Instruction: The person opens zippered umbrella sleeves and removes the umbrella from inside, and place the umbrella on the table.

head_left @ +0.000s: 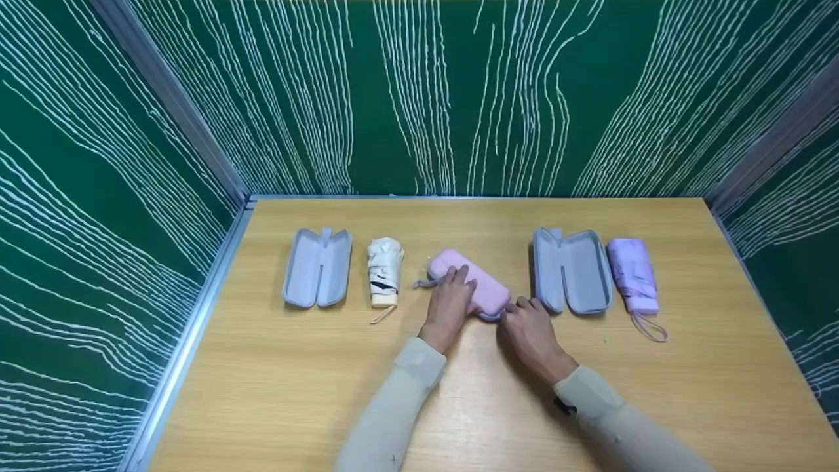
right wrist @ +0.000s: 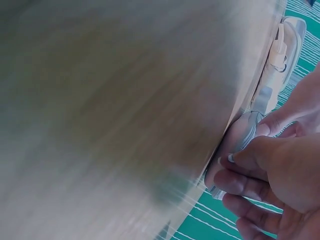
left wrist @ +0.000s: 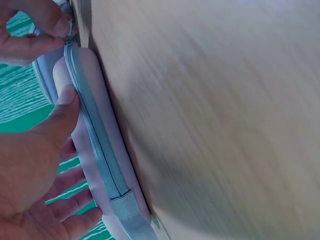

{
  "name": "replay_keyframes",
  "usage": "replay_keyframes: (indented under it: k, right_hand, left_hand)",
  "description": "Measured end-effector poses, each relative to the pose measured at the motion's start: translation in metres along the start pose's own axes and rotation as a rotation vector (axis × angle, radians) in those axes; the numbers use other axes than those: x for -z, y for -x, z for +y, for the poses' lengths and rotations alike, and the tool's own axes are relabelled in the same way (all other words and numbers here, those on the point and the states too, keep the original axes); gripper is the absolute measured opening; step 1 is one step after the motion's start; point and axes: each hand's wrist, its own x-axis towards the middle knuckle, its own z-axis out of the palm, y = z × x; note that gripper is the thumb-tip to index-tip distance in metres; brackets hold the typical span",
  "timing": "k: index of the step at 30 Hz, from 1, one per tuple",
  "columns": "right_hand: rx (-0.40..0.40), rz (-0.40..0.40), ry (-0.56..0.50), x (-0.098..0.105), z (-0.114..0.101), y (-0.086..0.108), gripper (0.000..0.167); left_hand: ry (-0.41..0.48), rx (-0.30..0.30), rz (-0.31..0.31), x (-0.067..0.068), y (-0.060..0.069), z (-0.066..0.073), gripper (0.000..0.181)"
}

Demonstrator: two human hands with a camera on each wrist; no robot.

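Observation:
A pink zip case (head_left: 488,292) lies closed and slanted at the middle of the table, with a grey zip band (left wrist: 95,120) along its near side. My left hand (head_left: 450,301) holds it, fingers over the top and thumb (left wrist: 66,97) against the zipped side. At the case's right end my right hand (head_left: 531,331) pinches the small zip pull (left wrist: 69,37) between thumb and forefinger. In the right wrist view, the right hand (right wrist: 285,175) partly covers the case.
Two open grey cases (head_left: 303,269) (head_left: 588,275) stand left and right of the pink one. A folded cream umbrella (head_left: 385,269) lies beside the left case, a folded purple umbrella (head_left: 632,272) beside the right. Green walls with white lines (head_left: 419,98) border the wooden table (head_left: 275,387).

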Motion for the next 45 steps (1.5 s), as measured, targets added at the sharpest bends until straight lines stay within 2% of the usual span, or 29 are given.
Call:
replay_keyframes:
  k: [4,9,12,20,26,32,38,45]
  right_hand:
    - [0.005,0.007,-0.015,0.0,0.001,0.001,0.012]
    - [-0.01,-0.054,-0.015,0.002,0.001,0.0,0.01]
    - [-0.016,-0.077,-0.007,0.002,0.001,-0.001,0.011]
    - [-0.033,-0.078,0.017,0.002,-0.001,0.0,0.011]
    - [-0.064,-0.107,0.028,0.005,-0.004,0.0,0.011]
    - [-0.077,-0.084,0.097,0.002,-0.007,0.001,0.009]
    - [-0.095,-0.113,0.083,0.004,-0.012,0.0,0.009]
    - [-0.11,-0.132,0.082,0.007,-0.018,-0.001,0.01]
  left_hand:
    - [-0.026,0.013,-0.01,0.003,0.002,0.004,0.046]
    - [-0.107,0.017,0.005,-0.001,0.003,0.01,0.05]
    - [-0.145,0.021,0.035,-0.004,0.005,0.013,0.05]
    - [-0.194,0.048,0.102,-0.01,0.008,0.018,0.044]
    - [-0.193,0.088,0.104,-0.01,0.009,0.023,0.046]
    - [-0.183,0.129,0.121,-0.009,0.008,0.028,0.048]
    - [-0.177,0.146,0.096,-0.007,0.008,0.031,0.033]
    - [-0.182,0.16,0.07,-0.006,0.009,0.034,0.025]
